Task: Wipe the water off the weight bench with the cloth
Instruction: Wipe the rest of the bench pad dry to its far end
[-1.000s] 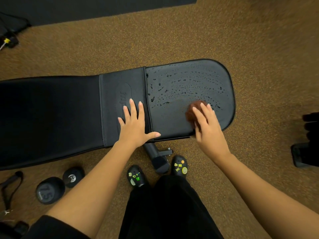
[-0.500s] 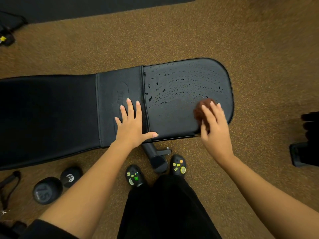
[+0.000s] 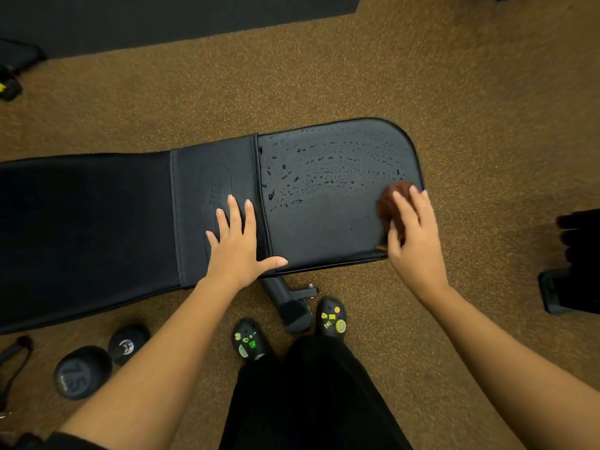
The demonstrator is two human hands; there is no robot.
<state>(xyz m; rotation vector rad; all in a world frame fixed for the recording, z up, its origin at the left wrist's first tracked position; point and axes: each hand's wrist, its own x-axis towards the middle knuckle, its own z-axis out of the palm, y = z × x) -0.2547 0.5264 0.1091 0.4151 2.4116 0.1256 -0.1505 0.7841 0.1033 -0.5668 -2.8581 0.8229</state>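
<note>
Pressing a bunched brown cloth point(image 3: 388, 206) against the seat pad point(image 3: 328, 222) of the weight bench, the right hand point(image 3: 417, 241) lies over it with fingers close together and curled down, pinning the cloth flat to the vinyl at the pad's rounded end, near its front edge. That grip looks meant to keep the cloth balled up so it soaks rather than smears. The left hand point(image 3: 238, 246) rests palm down on the middle panel just beside the seat pad's seam, fingers spread and thumb stretched along the pad's near edge, probably bracing the body while leaning over.

Water droplets point(image 3: 324, 170) bead across the far half of the seat pad; the near strip beside the cloth looks dull and dry, so the wiping seems partly done. The long back pad point(image 3: 81, 228) runs away from the seat pad to the person's left. Below the bench lies speckled brown rubber flooring point(image 3: 389, 66), with a dark mat beyond it. A dumbbell point(image 3: 97, 362) sits on the floor near the back pad's front edge, and two black clogs with charms stand beside the bench's frame leg point(image 3: 289, 303).
</note>
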